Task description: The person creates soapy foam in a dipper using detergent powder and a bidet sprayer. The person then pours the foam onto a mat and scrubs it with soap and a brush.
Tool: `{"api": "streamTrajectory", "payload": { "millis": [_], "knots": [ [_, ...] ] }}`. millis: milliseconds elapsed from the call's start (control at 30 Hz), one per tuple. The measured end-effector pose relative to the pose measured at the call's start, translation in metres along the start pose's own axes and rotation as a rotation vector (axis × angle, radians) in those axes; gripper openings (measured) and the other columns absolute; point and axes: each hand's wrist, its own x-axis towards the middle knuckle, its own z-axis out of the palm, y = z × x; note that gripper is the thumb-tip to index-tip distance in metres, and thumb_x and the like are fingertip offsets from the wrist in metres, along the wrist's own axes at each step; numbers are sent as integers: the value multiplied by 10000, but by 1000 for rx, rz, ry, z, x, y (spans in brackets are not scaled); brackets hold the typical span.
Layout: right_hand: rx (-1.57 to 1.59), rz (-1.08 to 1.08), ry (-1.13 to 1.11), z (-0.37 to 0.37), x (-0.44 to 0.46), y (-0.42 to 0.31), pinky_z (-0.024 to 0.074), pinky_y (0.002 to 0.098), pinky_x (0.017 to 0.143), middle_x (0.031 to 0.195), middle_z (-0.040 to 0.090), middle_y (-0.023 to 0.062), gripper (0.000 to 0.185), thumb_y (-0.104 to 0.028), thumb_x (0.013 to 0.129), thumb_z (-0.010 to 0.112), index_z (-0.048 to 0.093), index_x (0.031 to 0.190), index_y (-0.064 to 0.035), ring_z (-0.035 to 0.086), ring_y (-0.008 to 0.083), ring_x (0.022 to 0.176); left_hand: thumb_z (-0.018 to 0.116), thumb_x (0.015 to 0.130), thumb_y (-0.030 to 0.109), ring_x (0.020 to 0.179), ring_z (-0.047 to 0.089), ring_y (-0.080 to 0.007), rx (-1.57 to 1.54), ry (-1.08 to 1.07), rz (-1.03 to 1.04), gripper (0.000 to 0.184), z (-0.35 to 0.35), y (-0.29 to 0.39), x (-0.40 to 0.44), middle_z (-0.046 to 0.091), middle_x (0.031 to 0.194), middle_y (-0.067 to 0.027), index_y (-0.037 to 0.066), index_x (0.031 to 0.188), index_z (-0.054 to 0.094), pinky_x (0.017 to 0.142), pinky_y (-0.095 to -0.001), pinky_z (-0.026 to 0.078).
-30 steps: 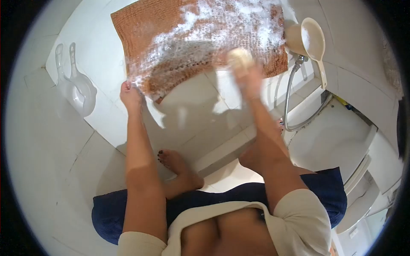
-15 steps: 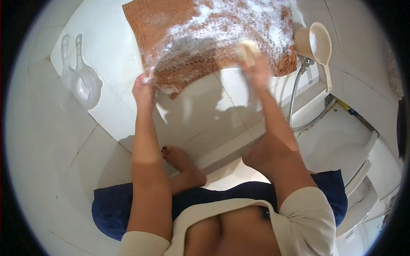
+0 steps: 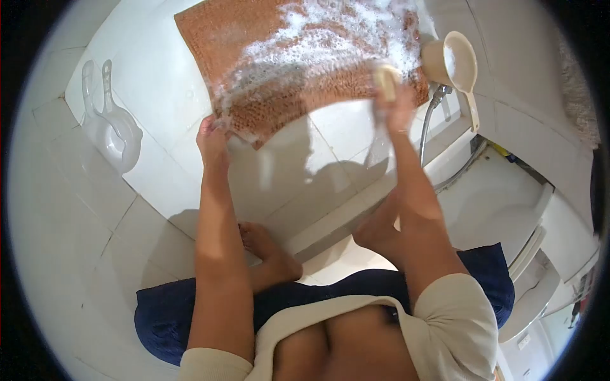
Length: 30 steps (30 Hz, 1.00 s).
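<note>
A brown textured mat [image 3: 216, 38] lies on the tiled floor, with white foam [image 3: 330, 38] over its middle and right. My left hand [image 3: 213, 136] is closed on the mat's lower left corner. In my right hand [image 3: 398, 109] is a pale brush-like block [image 3: 386, 81], blurred by motion, at the mat's lower right edge. The underside of the block is hidden.
A beige dipper [image 3: 462, 60] stands right of the mat, by a metal shower hose [image 3: 426, 127]. White dippers [image 3: 121, 143] lie at the left. A low ledge [image 3: 330, 232] crosses the floor near my feet. A white toilet [image 3: 492, 190] is at the right.
My right hand has moved right along the mat's lower edge with the block. My left hand still holds the corner. The whole view has shifted slightly.
</note>
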Motion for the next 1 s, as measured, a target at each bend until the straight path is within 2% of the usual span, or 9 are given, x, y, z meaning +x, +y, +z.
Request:
{"api": "streamTrajectory", "payload": {
  "millis": [133,300,367,467,600,633,833,900,1000],
  "knots": [
    [501,296,380,-11,14,-13,455,344,643,864,538,108,456,-136,777,679,519,1199,-65,547,227,744,476,824,-41,754,556,-127,120,-115,-3,205,11,3,0,598,893,-44,57,990,544,652,-259,465],
    [951,-118,-246,-49,-20,-210,478,453,801,992,543,197,507,-198,764,645,492,1246,-156,561,330,874,456,839,-53,784,563,-139,105,-185,-104,181,8,22,-3,589,902,-44,48,971,528,707,-261,481],
    [850,-160,-49,5,-18,-168,489,433,758,959,539,177,474,-200,772,642,513,1229,-193,567,306,856,454,837,-59,802,562,-143,68,-137,-82,185,4,19,-2,581,912,-48,48,972,521,719,-271,481],
    [698,422,-42,-26,-10,-55,487,368,650,900,521,126,415,-198,772,657,567,1178,-210,562,236,808,455,832,-63,838,554,-148,43,-85,-58,196,-4,7,4,561,919,-45,57,979,504,741,-303,480],
    [560,368,335,-30,8,-45,467,340,650,922,531,118,505,-206,744,708,534,1207,-107,555,226,780,462,816,-64,784,536,-120,15,-185,-3,214,14,15,-3,559,901,-37,53,990,505,676,-284,459],
    [1001,511,255,-16,12,-82,468,318,705,977,538,138,534,-225,739,714,518,1215,-87,555,234,870,469,812,-61,749,530,-111,29,-128,-38,213,17,17,-12,560,885,-34,46,991,507,647,-272,449],
    [723,205,-483,-40,40,-167,454,399,789,1047,566,183,493,-314,703,706,567,1100,-57,560,287,962,504,806,-44,735,549,-103,205,-161,11,225,-8,6,17,593,865,-33,32,1016,530,643,-248,444],
    [556,185,-21,13,10,-86,456,380,707,906,541,131,425,-412,789,615,591,1115,-140,546,254,817,495,804,-51,752,556,-111,161,-156,11,241,-1,11,6,598,874,-43,23,1032,525,651,-245,445],
    [408,561,-47,-2,-5,6,472,409,718,920,530,121,534,-346,787,628,460,1292,-301,541,258,826,497,844,20,805,565,-138,272,-151,150,203,7,3,0,603,920,-62,8,1044,531,698,-264,455]
  ]
}}
